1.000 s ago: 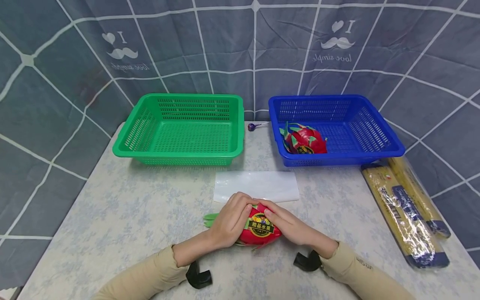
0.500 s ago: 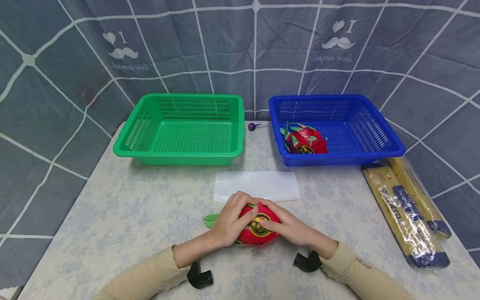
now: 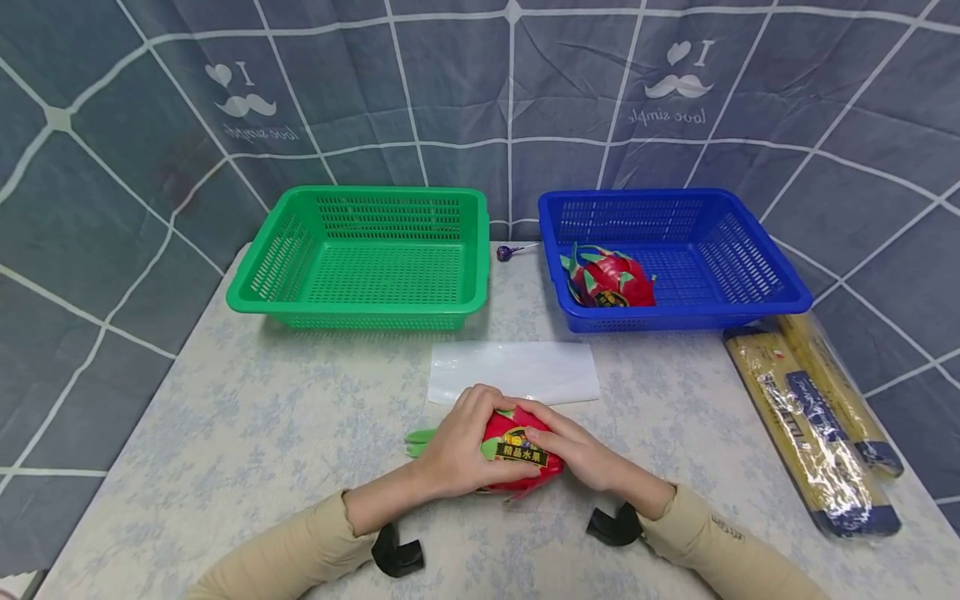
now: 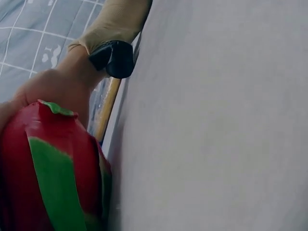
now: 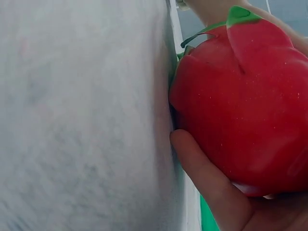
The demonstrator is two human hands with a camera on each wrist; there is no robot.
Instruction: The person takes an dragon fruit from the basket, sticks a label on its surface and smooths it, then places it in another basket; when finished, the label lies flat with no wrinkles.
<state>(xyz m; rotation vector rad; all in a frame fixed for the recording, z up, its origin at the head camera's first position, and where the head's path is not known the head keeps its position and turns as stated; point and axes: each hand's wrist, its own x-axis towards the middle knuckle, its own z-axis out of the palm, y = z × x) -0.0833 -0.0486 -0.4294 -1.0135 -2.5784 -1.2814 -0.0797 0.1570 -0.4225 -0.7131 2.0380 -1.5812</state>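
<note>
Both hands grip a red dragon fruit (image 3: 551,471) with green scales, low over the table before the person. My left hand (image 3: 459,448) wraps its left side, the thumb lying across the lower front. On the right side my right hand (image 3: 583,452) curls round it, with the thumb on top beside a round black-and-gold sticker (image 3: 517,452). Green leaf tips stick out left of the left hand. In the left wrist view the fruit (image 4: 53,178) hides part of the right hand (image 4: 60,91). The right wrist view shows a finger (image 5: 207,178) under the fruit (image 5: 245,110).
Behind stand a green basket (image 3: 356,321) and a blue basket (image 3: 697,319) with another dragon fruit (image 3: 615,279) inside. Between them lies a lollipop (image 3: 504,253). A white sheet (image 3: 513,367) is just beyond the hands. Two spaghetti packs (image 3: 810,425) lie at the right.
The left thumb has moved down from the top of the fruit to its lower front. The right thumb has shifted on the sticker, which is turned slightly. The fruit stays in place.
</note>
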